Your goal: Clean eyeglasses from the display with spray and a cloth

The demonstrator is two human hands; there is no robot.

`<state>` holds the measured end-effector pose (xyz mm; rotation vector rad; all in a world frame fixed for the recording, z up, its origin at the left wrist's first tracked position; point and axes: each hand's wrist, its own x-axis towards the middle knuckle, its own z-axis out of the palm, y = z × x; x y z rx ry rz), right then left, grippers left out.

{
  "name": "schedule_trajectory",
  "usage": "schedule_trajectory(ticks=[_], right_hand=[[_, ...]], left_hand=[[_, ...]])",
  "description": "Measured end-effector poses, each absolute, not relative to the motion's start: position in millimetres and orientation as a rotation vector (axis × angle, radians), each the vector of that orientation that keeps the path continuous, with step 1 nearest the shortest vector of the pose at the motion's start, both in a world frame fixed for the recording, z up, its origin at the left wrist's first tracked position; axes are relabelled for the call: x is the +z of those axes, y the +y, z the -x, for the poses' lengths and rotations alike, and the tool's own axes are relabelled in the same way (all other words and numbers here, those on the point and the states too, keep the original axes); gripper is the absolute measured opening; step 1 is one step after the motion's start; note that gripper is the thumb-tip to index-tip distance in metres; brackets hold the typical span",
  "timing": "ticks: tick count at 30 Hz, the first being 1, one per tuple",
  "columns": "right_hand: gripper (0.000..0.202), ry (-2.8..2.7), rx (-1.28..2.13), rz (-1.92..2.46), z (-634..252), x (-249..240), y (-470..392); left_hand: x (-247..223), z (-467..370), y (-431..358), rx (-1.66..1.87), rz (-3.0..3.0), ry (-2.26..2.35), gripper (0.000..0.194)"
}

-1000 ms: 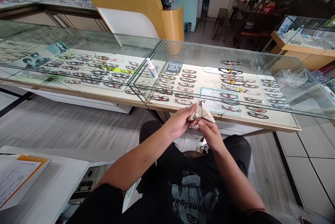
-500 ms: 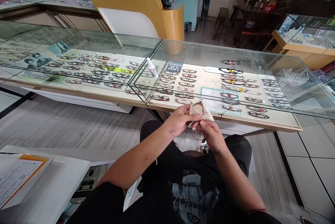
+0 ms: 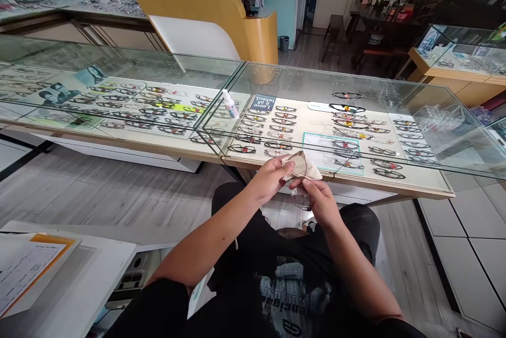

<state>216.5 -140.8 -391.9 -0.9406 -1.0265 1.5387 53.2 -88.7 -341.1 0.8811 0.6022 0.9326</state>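
Observation:
A pair of thin-rimmed eyeglasses [image 3: 301, 200] is held between my two hands in front of the showcase's near edge. My left hand [image 3: 273, 177] is closed on a cream cleaning cloth [image 3: 313, 171], its thumb pressing on the upper lens with the cloth behind it. With fingertips pinched, my right hand [image 3: 319, 198] grips the eyeglasses near the bridge. The lower lens hangs beneath the fingers, uncovered. A white spray bottle [image 3: 230, 105] stands on the glass top, beyond my left hand.
A long glass showcase [image 3: 292, 77] with rows of eyeglass frames runs across in front of me. At lower left is a white desk [image 3: 98, 259] bearing a paper form [image 3: 29, 269]. A yellow counter [image 3: 205, 0] stands behind the showcase.
My left thumb has shifted up and left across the upper lens, which now shows more plainly against the cloth. The right hand keeps its grip, nearly still.

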Motion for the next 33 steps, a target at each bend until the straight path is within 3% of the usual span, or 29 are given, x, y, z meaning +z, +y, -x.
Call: schedule_trajectory(ticks=[11,19,24,29,33], right_hand=[[0.033,-1.165,1.436,1.017,-215,-386,-143],[0.033,-0.933,1.582,0.931,-215,-382,-141],[0.031,-0.851,1.613,0.913,-219,-371,-147],[0.033,-0.707,1.702,0.881,-226,-353,-151],[0.038,-0.596,1.817,0.844,-228,-339,-152]], left_hand=[[-356,-63,-86,1.009,-0.878,0.669,0.048],[-359,-53,-86,0.980,-0.771,0.684,0.048],[-368,-43,-88,1.066,-0.752,0.804,0.058],[-375,-32,-92,1.264,-1.441,1.075,0.053],[-377,-23,-82,1.409,-2.236,0.897,0.037]])
